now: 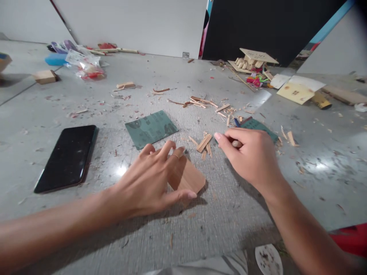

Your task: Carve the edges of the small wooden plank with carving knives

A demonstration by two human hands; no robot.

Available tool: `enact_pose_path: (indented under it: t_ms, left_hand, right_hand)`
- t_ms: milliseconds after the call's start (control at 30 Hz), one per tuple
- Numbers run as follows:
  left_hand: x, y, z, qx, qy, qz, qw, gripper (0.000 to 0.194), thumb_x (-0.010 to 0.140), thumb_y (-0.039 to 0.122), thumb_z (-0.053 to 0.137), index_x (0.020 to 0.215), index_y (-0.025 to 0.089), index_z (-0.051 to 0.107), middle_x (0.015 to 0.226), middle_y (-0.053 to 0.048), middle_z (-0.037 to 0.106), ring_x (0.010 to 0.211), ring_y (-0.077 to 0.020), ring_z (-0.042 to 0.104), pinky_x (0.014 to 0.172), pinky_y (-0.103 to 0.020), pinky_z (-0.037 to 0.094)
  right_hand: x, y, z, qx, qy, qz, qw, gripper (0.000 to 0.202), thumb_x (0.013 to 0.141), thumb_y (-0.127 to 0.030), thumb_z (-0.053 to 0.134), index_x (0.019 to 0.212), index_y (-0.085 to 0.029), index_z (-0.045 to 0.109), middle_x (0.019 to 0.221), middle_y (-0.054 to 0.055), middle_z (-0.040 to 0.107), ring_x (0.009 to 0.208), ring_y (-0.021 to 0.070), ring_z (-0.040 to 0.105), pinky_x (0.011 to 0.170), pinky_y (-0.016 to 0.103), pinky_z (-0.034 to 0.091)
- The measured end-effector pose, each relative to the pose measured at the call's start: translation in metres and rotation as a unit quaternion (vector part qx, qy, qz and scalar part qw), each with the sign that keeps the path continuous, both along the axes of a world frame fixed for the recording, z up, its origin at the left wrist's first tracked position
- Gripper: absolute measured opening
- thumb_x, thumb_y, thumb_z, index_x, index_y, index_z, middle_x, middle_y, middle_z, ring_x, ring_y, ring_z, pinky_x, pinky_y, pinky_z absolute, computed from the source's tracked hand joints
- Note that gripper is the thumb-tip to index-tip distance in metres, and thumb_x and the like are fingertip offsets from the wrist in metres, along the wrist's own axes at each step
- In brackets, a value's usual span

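Observation:
My left hand [156,175] spans a small flat piece of wood [190,175] with rounded corners, thumb along its near edge and fingers at its far side. The wood lies on the grey table and is partly hidden under the fingers. My right hand [252,156] is closed round a tool with a rounded wooden handle end [237,144]; the rest of it is covered by the hand. Thin wood slivers [204,142] lie between the two hands. One green sandpaper sheet [151,128] rests beyond my left hand, and another green sheet [262,128] is partly behind my right.
A black phone [67,158] lies at the left. More wood shavings [200,102] are scattered farther back. Plastic bags [86,63] and a wood block [45,76] sit at the back left. A stack of small sticks [248,64] and a yellowish card [296,91] stand back right.

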State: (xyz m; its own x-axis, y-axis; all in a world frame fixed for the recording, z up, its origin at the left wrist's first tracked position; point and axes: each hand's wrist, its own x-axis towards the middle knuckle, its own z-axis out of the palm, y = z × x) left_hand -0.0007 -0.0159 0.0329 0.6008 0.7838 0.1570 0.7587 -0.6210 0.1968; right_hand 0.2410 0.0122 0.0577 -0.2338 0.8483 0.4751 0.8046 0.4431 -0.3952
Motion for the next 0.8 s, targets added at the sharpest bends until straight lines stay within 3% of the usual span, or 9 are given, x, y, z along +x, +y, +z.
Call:
enact_pose_path:
  t_ms: [100, 200, 300, 367, 467, 533, 600, 700, 800]
  left_hand:
    - [-0.004, 0.006, 0.005, -0.011, -0.011, -0.104, 0.994, 0.087, 0.078, 0.072, 0.061, 0.145, 0.020, 0.042, 0.151, -0.019, 0.043, 0.128, -0.0427, 0.049, 0.103, -0.059, 0.034]
    - [-0.004, 0.008, 0.008, -0.021, -0.028, -0.182, 0.983, 0.076, 0.080, 0.050, 0.065, 0.145, 0.017, 0.042, 0.144, -0.016, 0.051, 0.132, -0.0389, 0.046, 0.110, -0.057, 0.028]
    - [0.000, 0.007, 0.003, -0.006, -0.038, -0.153, 0.987, 0.058, 0.078, 0.042, 0.066, 0.128, 0.015, 0.055, 0.118, -0.014, 0.063, 0.111, -0.0345, 0.056, 0.097, -0.052, 0.036]
    - [0.004, 0.003, -0.002, -0.012, -0.039, -0.119, 0.992, 0.053, 0.080, 0.053, 0.067, 0.116, 0.016, 0.059, 0.106, -0.011, 0.063, 0.098, -0.0314, 0.058, 0.087, -0.048, 0.038]
    - [0.007, -0.005, -0.006, -0.036, -0.039, -0.078, 0.996, 0.070, 0.079, 0.076, 0.062, 0.114, 0.015, 0.057, 0.105, -0.012, 0.061, 0.092, -0.0303, 0.057, 0.081, -0.047, 0.039]
    - [0.007, -0.009, -0.006, -0.046, -0.039, -0.071, 0.996, 0.077, 0.078, 0.079, 0.059, 0.119, 0.014, 0.053, 0.110, -0.014, 0.060, 0.094, -0.0319, 0.057, 0.081, -0.048, 0.039]
    - [0.007, -0.011, -0.005, -0.044, -0.037, -0.074, 0.996, 0.071, 0.078, 0.071, 0.062, 0.120, 0.015, 0.052, 0.110, -0.014, 0.060, 0.094, -0.0321, 0.057, 0.082, -0.049, 0.039]
    - [0.007, -0.009, -0.006, -0.038, -0.037, -0.071, 0.996, 0.053, 0.076, 0.056, 0.066, 0.111, 0.017, 0.054, 0.100, -0.010, 0.060, 0.087, -0.0288, 0.055, 0.079, -0.047, 0.039]
    - [0.007, -0.005, -0.010, -0.033, -0.056, -0.071, 0.995, 0.050, 0.075, 0.053, 0.067, 0.107, 0.017, 0.056, 0.097, -0.009, 0.060, 0.083, -0.0270, 0.054, 0.076, -0.046, 0.040]
  right_hand:
    - [0.000, 0.000, 0.001, -0.114, 0.199, 0.072, 0.971, 0.051, 0.096, -0.035, 0.056, 0.057, -0.020, 0.026, 0.054, -0.004, 0.022, 0.051, 0.0101, 0.021, 0.050, 0.031, 0.017]
    - [-0.001, -0.001, 0.002, -0.203, 0.384, 0.180, 0.883, 0.042, 0.095, -0.033, 0.049, 0.060, -0.021, 0.030, 0.059, -0.003, 0.024, 0.053, 0.0109, 0.023, 0.048, 0.029, 0.017]
    - [-0.004, -0.004, 0.005, -0.240, 0.466, 0.234, 0.819, 0.038, 0.091, -0.034, 0.050, 0.060, -0.021, 0.031, 0.058, -0.003, 0.023, 0.051, 0.0111, 0.021, 0.047, 0.029, 0.016]
    - [-0.007, -0.006, 0.007, -0.256, 0.496, 0.254, 0.790, 0.038, 0.088, -0.034, 0.050, 0.058, -0.021, 0.029, 0.056, -0.004, 0.021, 0.050, 0.0111, 0.020, 0.045, 0.029, 0.016]
    - [-0.011, -0.011, 0.009, -0.272, 0.522, 0.289, 0.755, 0.037, 0.087, -0.032, 0.047, 0.058, -0.021, 0.027, 0.055, -0.004, 0.019, 0.048, 0.0113, 0.020, 0.045, 0.029, 0.017]
    - [-0.014, -0.013, 0.009, -0.273, 0.529, 0.306, 0.743, 0.036, 0.088, -0.030, 0.046, 0.058, -0.021, 0.027, 0.055, -0.004, 0.020, 0.048, 0.0116, 0.021, 0.047, 0.029, 0.019]
    - [-0.016, -0.015, 0.007, -0.271, 0.526, 0.311, 0.744, 0.036, 0.087, -0.031, 0.047, 0.058, -0.021, 0.028, 0.054, -0.003, 0.023, 0.049, 0.0119, 0.023, 0.048, 0.030, 0.021]
    - [-0.018, -0.016, -0.001, -0.275, 0.509, 0.298, 0.759, 0.039, 0.089, -0.035, 0.051, 0.059, -0.021, 0.031, 0.054, -0.003, 0.028, 0.051, 0.0114, 0.025, 0.051, 0.030, 0.023]
    - [-0.020, -0.012, -0.012, -0.282, 0.482, 0.265, 0.786, 0.040, 0.091, -0.030, 0.055, 0.060, -0.020, 0.032, 0.055, -0.005, 0.028, 0.051, 0.0096, 0.025, 0.051, 0.030, 0.020]
